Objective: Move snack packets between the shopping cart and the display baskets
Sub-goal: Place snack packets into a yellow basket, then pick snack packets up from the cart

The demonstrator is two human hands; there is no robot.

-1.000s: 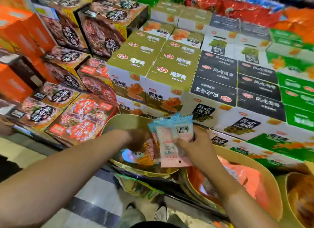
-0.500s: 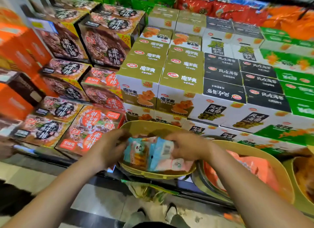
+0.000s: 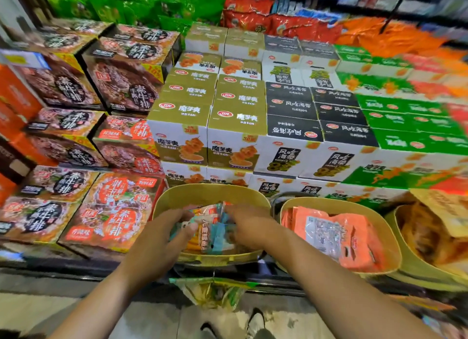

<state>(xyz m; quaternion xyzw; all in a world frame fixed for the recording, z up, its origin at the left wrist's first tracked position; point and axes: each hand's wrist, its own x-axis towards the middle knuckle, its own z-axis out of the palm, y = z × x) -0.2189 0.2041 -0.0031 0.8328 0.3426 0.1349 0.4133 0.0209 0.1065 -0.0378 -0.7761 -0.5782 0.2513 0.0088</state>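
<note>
Both hands have dropped into the nearest basket since a second ago, when they held the packets up above its rim; the packets now lie inside it. Left hand (image 3: pixel 162 240) rests on the near-left side of the snack packets (image 3: pixel 210 227), thumb against them, fingers partly curled. Right hand (image 3: pixel 249 224) lies over their right side, fingers bent down onto them; whether either hand really grips a packet, I cannot tell. The yellow basket (image 3: pixel 210 194) sits at the front edge of the display. Stacked snack boxes (image 3: pixel 207 126) rise directly behind it. Three baskets in view: this one, a second basket (image 3: pixel 329 204) just to the right holding orange packets (image 3: pixel 354 237), and a third basket (image 3: pixel 400 235) at the far right edge, partly cut off. One green-yellow bag (image 3: pixel 212 293) hangs below the first basket's front rim. Packet count in the pile is blurred.
</note>
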